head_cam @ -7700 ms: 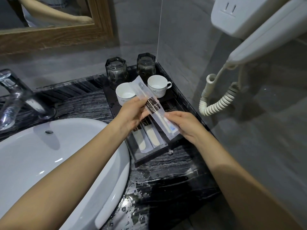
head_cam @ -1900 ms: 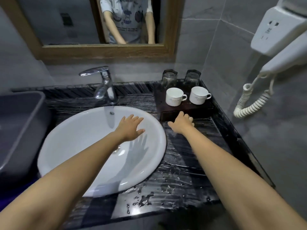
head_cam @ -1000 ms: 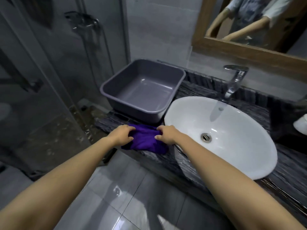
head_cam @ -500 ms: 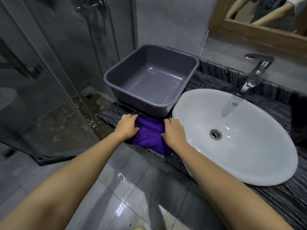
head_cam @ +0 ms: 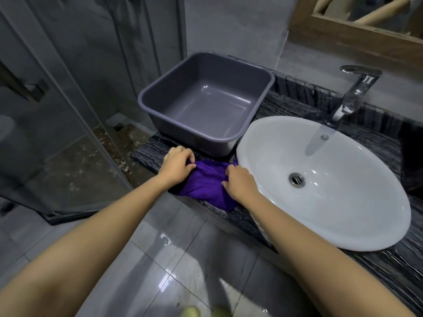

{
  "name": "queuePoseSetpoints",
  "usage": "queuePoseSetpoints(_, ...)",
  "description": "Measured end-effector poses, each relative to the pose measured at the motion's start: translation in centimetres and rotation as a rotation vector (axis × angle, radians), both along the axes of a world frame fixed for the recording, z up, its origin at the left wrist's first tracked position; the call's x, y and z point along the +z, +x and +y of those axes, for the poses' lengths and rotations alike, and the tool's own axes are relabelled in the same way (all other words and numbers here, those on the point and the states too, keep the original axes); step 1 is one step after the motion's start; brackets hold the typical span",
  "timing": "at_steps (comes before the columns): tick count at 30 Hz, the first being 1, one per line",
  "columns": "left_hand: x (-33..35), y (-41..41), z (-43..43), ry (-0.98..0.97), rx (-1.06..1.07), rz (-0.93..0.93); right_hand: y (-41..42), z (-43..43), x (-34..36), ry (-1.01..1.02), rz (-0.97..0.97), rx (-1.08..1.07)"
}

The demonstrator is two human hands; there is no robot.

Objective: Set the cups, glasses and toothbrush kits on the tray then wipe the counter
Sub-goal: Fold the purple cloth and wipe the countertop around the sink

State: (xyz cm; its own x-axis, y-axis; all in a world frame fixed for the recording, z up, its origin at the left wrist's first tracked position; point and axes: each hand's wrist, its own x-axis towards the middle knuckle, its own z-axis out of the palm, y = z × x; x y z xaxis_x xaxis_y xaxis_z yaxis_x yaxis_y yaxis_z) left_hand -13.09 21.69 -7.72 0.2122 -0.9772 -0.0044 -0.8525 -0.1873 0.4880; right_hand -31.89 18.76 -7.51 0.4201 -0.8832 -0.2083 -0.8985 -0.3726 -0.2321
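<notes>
I am bunching the crumpled purple cloth at the front edge of the dark veined stone bench, my left hand and right hand curling their fingers into it. I judge the wiping is only beginning; the tray is lying out of view.

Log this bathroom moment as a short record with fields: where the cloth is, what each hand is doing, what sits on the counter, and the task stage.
Cloth: purple cloth, bunched at the front edge of the counter
Left hand: left hand pinches the cloth's left side
Right hand: right hand grips its right side
Tub: grey plastic tub behind the cloth, nothing visible inside
Sink: white sink right of the cloth, faucet behind it
Tray, cups: out of view
Stage: cloth gathered, wiping likely next
</notes>
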Motion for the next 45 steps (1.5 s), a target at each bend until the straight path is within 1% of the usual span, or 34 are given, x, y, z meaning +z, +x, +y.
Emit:
queuePoseSetpoints(3,0.3,0.3,0.1,0.028,-0.061,0.032,-0.1,-0.6,0.4,0.094,0.015,0.033)
queuePoseSetpoints(6,0.9,0.9,0.2,0.091,-0.126,0.053,-0.2,-1.1,1.1,0.144,-0.04,0.014)
queuePoseSetpoints(10,1.8,2.0,0.4,0.016,-0.159,0.047,-0.7,-1.6,2.0,0.26,-0.091,0.001)
queuePoseSetpoints(13,1.5,2.0,0.9,-0.02,-0.163,0.044,-0.7,-1.7,2.3,0.279,-0.059,0.028)
queuePoseSetpoints(14,1.3,1.7,1.0,-0.012,-0.173,0.04,-0.7,-1.8,2.4,0.278,-0.077,0.03)
queuePoseSetpoints(16,0.8,1.0,1.0,0.033,-0.186,0.027,-0.5,-2.2,2.4,0.295,-0.169,0.01)
queuePoseSetpoints(19,-0.1,0.7,0.5,0.1,-0.126,-0.007,-0.3,-2.9,2.6,0.406,-0.351,-0.078)
queuePoseSetpoints(21,-0.5,0.8,0.2,0.081,-0.077,0.004,-0.4,-3.5,2.8,0.448,-0.38,-0.102)
queuePoseSetpoints(23,-0.4,1.1,0.0,0.021,-0.076,0.044,-0.7,-4.2,3.0,0.431,-0.355,-0.089)
queuePoseSetpoints(24,-0.2,1.4,0.0,-0.008,-0.084,0.078,-0.7,-4.6,3.0,0.389,-0.337,-0.082)
queuePoseSetpoints(25,0.0,1.8,0.1,-0.03,-0.084,0.141,-0.7,-4.9,3.0,0.322,-0.314,-0.075)
queuePoseSetpoints(27,0.6,2.7,0.4,-0.012,-0.086,0.36,-0.5,-5.3,2.9,0.196,-0.273,-0.063)
queuePoseSetpoints(28,0.8,3.0,0.7,0.016,-0.099,0.445,-0.3,-5.4,2.6,0.162,-0.264,-0.052)
queuePoseSetpoints(30,1.5,3.1,1.4,0.061,-0.151,0.545,0.0,-5.2,2.0,0.146,-0.243,-0.012)
queuePoseSetpoints(32,2.3,2.7,2.1,0.097,-0.232,0.556,-0.3,-4.7,1.6,0.16,-0.225,0.062)
queuePoseSetpoints(35,2.9,2.3,3.3,0.09,-0.365,0.451,-1.3,-3.7,1.2,0.186,-0.253,0.207)
queuePoseSetpoints(37,3.4,2.1,4.0,0.085,-0.435,0.414,-1.9,-3.2,1.5,0.207,-0.279,0.294)
queuePoseSetpoints(39,3.9,1.8,4.3,0.112,-0.471,0.428,-2.2,-3.1,2.1,0.238,-0.289,0.359)
queuePoseSetpoints(42,5.5,1.6,4.3,0.141,-0.506,0.483,-2.6,-3.1,3.1,0.284,-0.312,0.39)
queuePoseSetpoints(45,6.8,1.4,4.5,0.18,-0.562,0.509,-2.6,-2.8,3.9,0.285,-0.328,0.44)
